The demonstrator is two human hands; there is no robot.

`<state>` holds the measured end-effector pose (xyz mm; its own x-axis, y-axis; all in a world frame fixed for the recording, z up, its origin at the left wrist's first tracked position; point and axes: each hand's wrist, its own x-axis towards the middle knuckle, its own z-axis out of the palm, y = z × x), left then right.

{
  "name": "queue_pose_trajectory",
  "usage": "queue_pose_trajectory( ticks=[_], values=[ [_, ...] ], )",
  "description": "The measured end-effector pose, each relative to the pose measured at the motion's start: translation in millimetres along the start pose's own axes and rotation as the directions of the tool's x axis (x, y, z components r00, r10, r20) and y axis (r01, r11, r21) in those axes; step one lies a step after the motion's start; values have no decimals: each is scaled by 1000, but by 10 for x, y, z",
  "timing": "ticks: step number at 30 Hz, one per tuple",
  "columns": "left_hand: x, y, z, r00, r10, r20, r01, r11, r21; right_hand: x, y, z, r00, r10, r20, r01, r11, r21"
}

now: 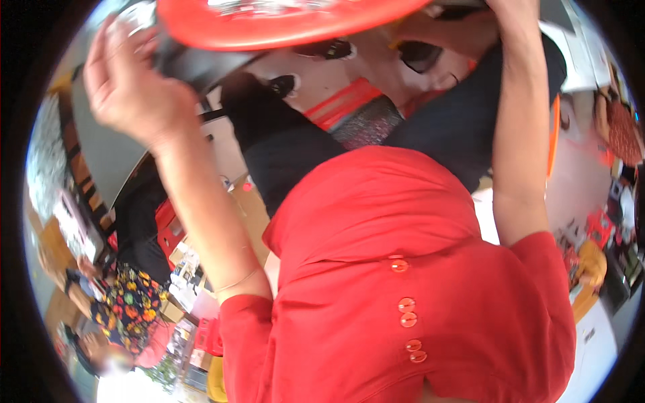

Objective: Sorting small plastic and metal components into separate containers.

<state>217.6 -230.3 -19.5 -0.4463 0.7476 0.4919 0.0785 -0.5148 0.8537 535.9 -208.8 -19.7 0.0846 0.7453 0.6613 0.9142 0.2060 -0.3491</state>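
At the upper left is my left hand (134,91), raised beside a red rounded tray or basin (295,37). Its fingers are bent loosely and a little apart, somewhat blurred. A shiny, clear or silvery thing (140,17) shows just past those fingers; whether they touch it I cannot tell. Only the wrist and the edge of my right hand (514,8) come into view at the top right, its fingers cut off by the frame. Inside the red rim, silvery glittering pieces (269,5) are partly visible; their kind is unclear.
Dark-clad legs (443,131) spread below the basin, with a red and grey patterned piece (366,114) between them. A co-worker in a flowered shirt (131,299) is at the left. Another person in reddish clothing (621,138) is at the far right. A grey surface (111,134) lies left.
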Motion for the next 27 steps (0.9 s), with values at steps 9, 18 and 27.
queue_pose_trajectory(
  ticks=[9, 18, 27],
  values=[
    [-177, 176, 74, 955, 287, 73, -295, 941, 166, 11, 236, 15, 977, 125, 172, -159, 967, 197],
    [-232, 79, 130, 969, 239, -62, -236, 970, 61, 37, 245, -38, 959, 54, 277, -105, 980, 170],
    [-234, 70, 150, 980, 195, -33, -195, 981, 8, 38, 112, -33, 947, 91, 308, -161, 964, 211]
  ],
)
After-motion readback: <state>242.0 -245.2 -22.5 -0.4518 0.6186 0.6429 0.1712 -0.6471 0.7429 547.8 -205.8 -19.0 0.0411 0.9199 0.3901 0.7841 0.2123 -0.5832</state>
